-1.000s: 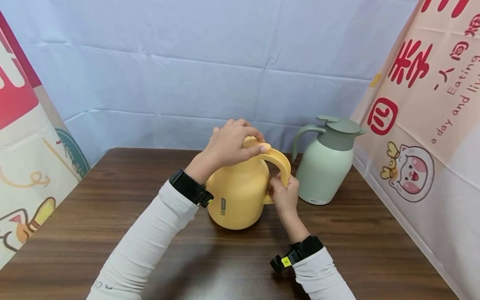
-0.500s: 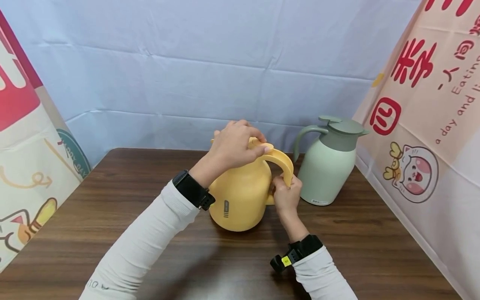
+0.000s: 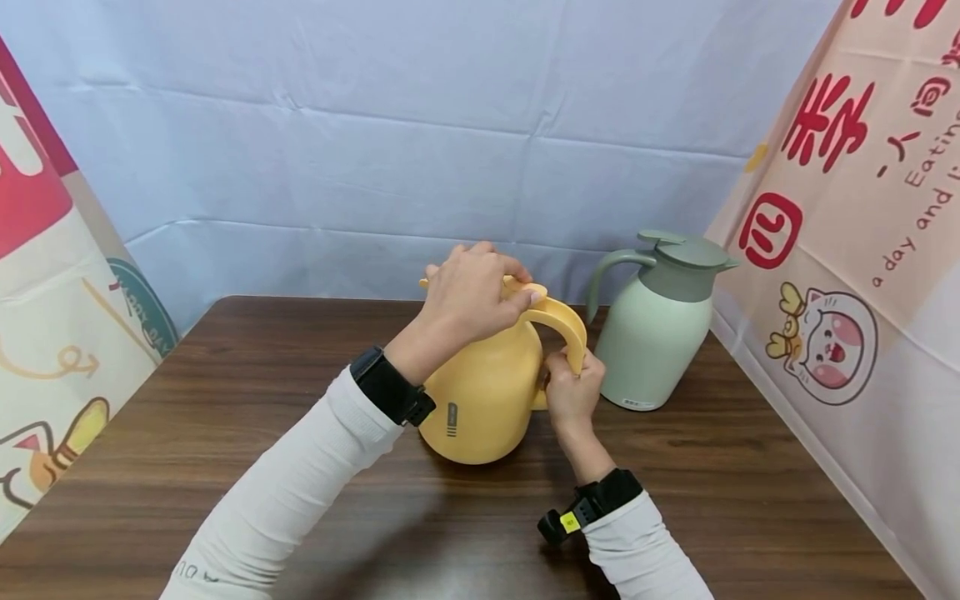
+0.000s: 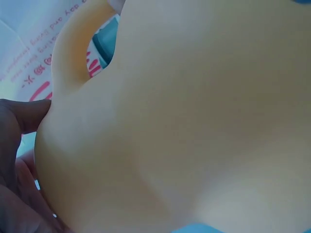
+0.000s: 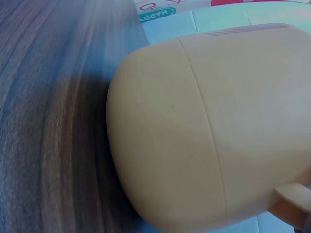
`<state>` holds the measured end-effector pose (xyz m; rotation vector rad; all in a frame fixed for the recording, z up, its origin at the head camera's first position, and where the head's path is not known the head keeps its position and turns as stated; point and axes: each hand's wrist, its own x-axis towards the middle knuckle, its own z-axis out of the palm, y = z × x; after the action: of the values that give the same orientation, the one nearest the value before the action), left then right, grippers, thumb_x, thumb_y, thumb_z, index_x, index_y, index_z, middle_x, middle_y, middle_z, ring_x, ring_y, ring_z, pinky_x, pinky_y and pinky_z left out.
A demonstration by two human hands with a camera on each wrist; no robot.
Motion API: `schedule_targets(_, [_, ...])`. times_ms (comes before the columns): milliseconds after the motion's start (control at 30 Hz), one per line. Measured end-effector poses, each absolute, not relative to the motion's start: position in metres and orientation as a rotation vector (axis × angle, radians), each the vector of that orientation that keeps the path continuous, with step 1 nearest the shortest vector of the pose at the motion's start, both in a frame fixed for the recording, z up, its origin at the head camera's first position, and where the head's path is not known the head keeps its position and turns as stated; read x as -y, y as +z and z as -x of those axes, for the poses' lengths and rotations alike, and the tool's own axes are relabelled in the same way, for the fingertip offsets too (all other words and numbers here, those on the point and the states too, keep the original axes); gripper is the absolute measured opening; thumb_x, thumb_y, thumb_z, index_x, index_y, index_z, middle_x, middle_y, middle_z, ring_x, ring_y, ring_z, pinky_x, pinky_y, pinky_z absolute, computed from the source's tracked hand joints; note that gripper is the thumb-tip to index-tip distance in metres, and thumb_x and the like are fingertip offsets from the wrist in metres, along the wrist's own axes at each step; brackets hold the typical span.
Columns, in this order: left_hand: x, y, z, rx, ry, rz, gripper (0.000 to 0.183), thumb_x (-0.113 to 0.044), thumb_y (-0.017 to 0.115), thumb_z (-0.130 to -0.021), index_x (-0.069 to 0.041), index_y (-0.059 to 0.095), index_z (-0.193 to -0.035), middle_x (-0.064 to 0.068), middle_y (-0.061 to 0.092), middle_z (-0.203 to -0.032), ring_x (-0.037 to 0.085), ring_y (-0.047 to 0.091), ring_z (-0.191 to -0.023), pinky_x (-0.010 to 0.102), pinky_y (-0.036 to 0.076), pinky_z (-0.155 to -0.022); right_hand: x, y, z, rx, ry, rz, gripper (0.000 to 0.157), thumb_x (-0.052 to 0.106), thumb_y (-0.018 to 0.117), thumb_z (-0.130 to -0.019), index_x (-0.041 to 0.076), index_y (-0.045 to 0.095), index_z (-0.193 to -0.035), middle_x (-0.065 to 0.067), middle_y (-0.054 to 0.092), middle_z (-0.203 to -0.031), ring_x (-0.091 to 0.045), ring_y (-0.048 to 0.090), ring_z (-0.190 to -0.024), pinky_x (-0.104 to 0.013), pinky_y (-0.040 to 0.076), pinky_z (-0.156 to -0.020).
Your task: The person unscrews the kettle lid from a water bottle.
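A yellow thermos jug [image 3: 480, 392] stands upright on the brown table, with a small dark marking low on its front. From above, my left hand [image 3: 474, 296] grips the jug's lid [image 3: 517, 286], thumb on the near side and fingers over the far side. The left wrist view has the thumb [image 4: 31, 114] against the lid's edge, beside the large yellow body. My right hand [image 3: 573, 387] holds the curved handle [image 3: 558, 321] at its lower part. In the right wrist view the jug's base [image 5: 155, 131] is close, while the right hand itself is out of sight.
A green thermos jug [image 3: 660, 333] with a darker green lid stands just right of the right hand. Behind the wooden table [image 3: 465, 533] hangs a pale blue cloth [image 3: 337, 150]. Printed cloths flank both sides, the right one [image 3: 825, 250] near the green jug.
The view shifts slightly, moving both jugs a little to the right in it. My left wrist edges right and down; both hands keep their places on the yellow jug.
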<state>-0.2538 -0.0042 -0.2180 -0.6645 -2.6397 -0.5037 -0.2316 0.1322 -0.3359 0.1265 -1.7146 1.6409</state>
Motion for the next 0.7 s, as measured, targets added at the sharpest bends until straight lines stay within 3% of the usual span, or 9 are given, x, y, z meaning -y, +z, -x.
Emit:
schedule_targets(133, [0.001, -0.216, 0.253, 2.649, -0.493, 0.614, 0.03, -0.048, 0.056, -0.088, -0.028, 0.072, -0.105, -0.004, 0.057, -0.099, 0.021, 0.043, -0.08, 0.046, 0.034, -0.059, -0.133, -0.336, 0.232, 1.733, 1.647, -0.13, 0.026, -0.016, 0.043, -0.071, -0.001, 0.042, -0.05, -0.008, 0.041, -0.04, -0.006, 0.038, -0.032, -0.021, 0.031, -0.034])
schedule_targets(267, [-0.003, -0.211, 0.255, 2.679, -0.46, 0.574, 0.032, -0.049, 0.057, -0.087, -0.027, 0.072, -0.104, -0.002, 0.056, -0.093, 0.022, 0.043, -0.076, 0.047, 0.034, -0.056, -0.14, -0.343, 0.238, 1.76, 1.703, -0.149, 0.026, -0.016, 0.045, -0.072, -0.001, 0.042, -0.051, -0.017, 0.041, -0.042, -0.009, 0.04, -0.033, -0.021, 0.033, -0.035])
schedule_targets(367, [-0.005, -0.206, 0.257, 2.724, -0.434, 0.541, 0.032, -0.052, 0.057, -0.086, -0.028, 0.072, -0.101, -0.002, 0.054, -0.089, 0.024, 0.043, -0.075, 0.046, 0.034, -0.055, -0.148, -0.351, 0.244, 1.792, 1.786, -0.166, 0.027, -0.015, 0.045, -0.075, 0.001, 0.041, -0.053, -0.014, 0.04, -0.042, -0.012, 0.038, -0.033, -0.022, 0.032, -0.034])
schedule_targets(467, [-0.006, -0.2, 0.26, 2.769, -0.436, 0.512, 0.032, -0.053, 0.058, -0.084, -0.025, 0.07, -0.076, -0.002, 0.047, -0.075, 0.021, 0.039, -0.068, 0.04, 0.03, -0.049, -0.155, -0.356, 0.247, 1.828, 1.894, -0.222, 0.028, -0.014, 0.046, -0.077, 0.002, 0.039, -0.055, -0.007, 0.038, -0.042, -0.015, 0.036, -0.034, -0.023, 0.032, -0.036])
schedule_targets(567, [-0.006, -0.195, 0.265, 2.807, -0.45, 0.497, 0.046, -0.053, 0.062, -0.082, -0.02, 0.05, -0.052, -0.004, 0.032, -0.058, 0.015, 0.027, -0.057, 0.031, 0.02, -0.045, -0.161, -0.357, 0.245, 1.882, 1.973, -0.309, 0.026, -0.013, 0.048, -0.077, 0.003, 0.039, -0.059, -0.006, 0.038, -0.044, -0.017, 0.038, -0.038, -0.026, 0.035, -0.039])
schedule_targets(633, [-0.006, -0.191, 0.267, 2.836, -0.467, 0.491, 0.054, -0.053, 0.063, -0.08, -0.017, 0.041, -0.047, -0.004, 0.025, -0.054, 0.013, 0.022, -0.054, 0.029, 0.016, -0.045, -0.166, -0.358, 0.244, 1.922, 2.012, -0.367, 0.024, -0.012, 0.05, -0.077, 0.003, 0.04, -0.061, -0.007, 0.039, -0.047, -0.018, 0.039, -0.042, -0.028, 0.038, -0.043])
schedule_targets(700, [-0.005, -0.189, 0.269, 2.862, -0.489, 0.496, 0.052, -0.053, 0.065, -0.079, -0.018, 0.046, -0.046, -0.004, 0.03, -0.052, 0.013, 0.027, -0.054, 0.028, 0.022, -0.044, -0.17, -0.357, 0.244, 1.966, 2.033, -0.414, 0.022, -0.011, 0.051, -0.078, 0.003, 0.041, -0.064, -0.008, 0.04, -0.049, -0.019, 0.042, -0.045, -0.028, 0.04, -0.047])
